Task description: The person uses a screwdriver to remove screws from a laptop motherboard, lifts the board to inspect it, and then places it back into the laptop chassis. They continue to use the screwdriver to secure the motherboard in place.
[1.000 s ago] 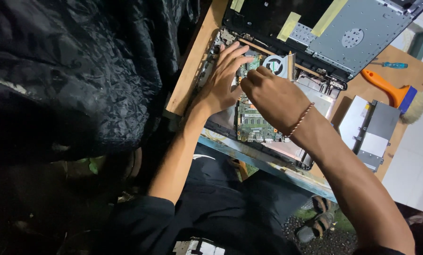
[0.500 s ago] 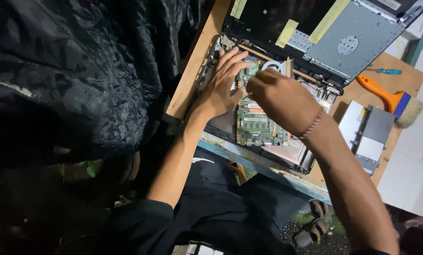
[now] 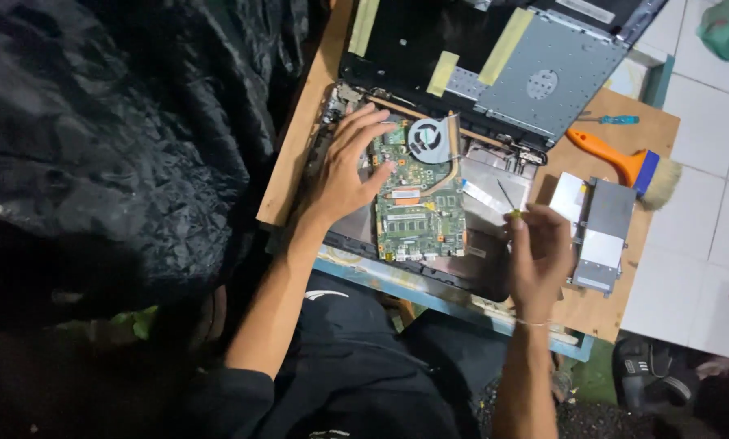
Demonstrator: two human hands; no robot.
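An opened laptop base [image 3: 494, 175] lies on a small wooden table [image 3: 299, 154], its green circuit board [image 3: 419, 203] and round fan [image 3: 429, 140] exposed. My left hand [image 3: 350, 167] rests flat with spread fingers on the left part of the base, fingertips touching the board's edge. My right hand [image 3: 537, 252] is off the board at the right, closed around a small screwdriver [image 3: 507, 197] whose thin shaft points up and away from me. The laptop's lid [image 3: 511, 57], with yellow tape strips, stands open at the far side.
An orange-handled brush [image 3: 624, 167] and a small blue screwdriver [image 3: 616, 119] lie at the table's right. A silver metal drive bracket [image 3: 604, 236] sits near my right hand. A black crinkled sheet [image 3: 112, 138] fills the left. White floor tiles [image 3: 706, 236] are on the right.
My right hand has pulled back from over the circuit board to the right side, uncovering the board and fan. The left hand has stayed on the base.
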